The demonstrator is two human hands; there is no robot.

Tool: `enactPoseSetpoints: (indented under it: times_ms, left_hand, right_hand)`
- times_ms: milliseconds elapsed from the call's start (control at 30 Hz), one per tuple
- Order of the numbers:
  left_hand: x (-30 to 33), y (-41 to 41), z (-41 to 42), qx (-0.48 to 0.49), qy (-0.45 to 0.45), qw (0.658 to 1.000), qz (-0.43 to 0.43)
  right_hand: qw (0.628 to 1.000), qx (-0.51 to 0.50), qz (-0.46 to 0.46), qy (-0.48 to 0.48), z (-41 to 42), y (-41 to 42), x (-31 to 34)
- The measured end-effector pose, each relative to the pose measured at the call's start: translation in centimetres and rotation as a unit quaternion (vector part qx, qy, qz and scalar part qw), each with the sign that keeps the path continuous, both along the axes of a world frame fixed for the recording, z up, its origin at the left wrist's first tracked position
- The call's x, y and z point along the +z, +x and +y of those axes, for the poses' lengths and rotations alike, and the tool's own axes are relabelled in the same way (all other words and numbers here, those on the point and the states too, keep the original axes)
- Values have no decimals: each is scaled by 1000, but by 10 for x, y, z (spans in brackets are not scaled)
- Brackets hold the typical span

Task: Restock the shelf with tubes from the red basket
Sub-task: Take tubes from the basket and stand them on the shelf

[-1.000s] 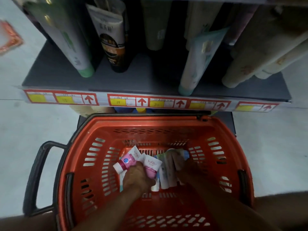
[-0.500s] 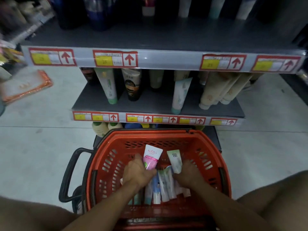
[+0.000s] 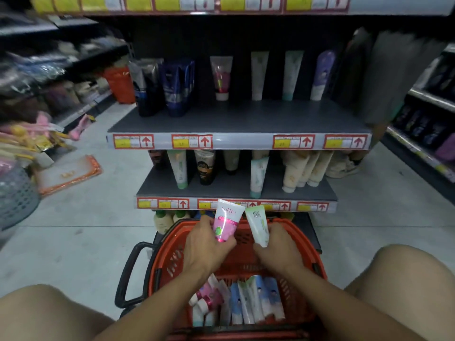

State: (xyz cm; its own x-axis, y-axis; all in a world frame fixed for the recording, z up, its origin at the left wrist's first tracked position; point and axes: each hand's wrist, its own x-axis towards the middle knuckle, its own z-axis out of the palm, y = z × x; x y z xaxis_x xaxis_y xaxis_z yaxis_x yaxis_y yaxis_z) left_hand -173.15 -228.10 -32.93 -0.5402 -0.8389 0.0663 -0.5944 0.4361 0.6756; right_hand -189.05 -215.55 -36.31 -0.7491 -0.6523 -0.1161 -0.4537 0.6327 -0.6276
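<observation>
Nearest me, the red basket (image 3: 305, 244) sits on the pale floor (image 3: 81, 242) between my knees, with a row of tubes (image 3: 246, 301) lying along its near wall. Over its far rim my hands are raised: the left hand (image 3: 206, 244) grips a pink tube (image 3: 225, 223) upright, the right hand (image 3: 280, 249) pinches a pale green tube (image 3: 258, 225) beside it. Just beyond stands the shelf (image 3: 236, 188), dark grey boards edged with red-and-yellow price labels (image 3: 192, 141); tubes stand cap-down along its back, its front edge bare. The upper board (image 3: 246, 119) likewise holds tubes only at the rear. A blurred aisle of packaged goods (image 3: 37, 107) runs off left.
</observation>
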Motion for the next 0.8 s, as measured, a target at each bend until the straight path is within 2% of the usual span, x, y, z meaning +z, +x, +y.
enactPoseSetpoints:
  times_ms: [333, 800]
  left_hand:
    - [73, -9, 6, 6, -69, 994, 83]
    - [129, -24, -12, 9, -95, 988, 118]
  right_hand:
    - [986, -19, 100, -129, 3, -3, 69]
    - [967, -23, 162, -194, -12, -24, 129]
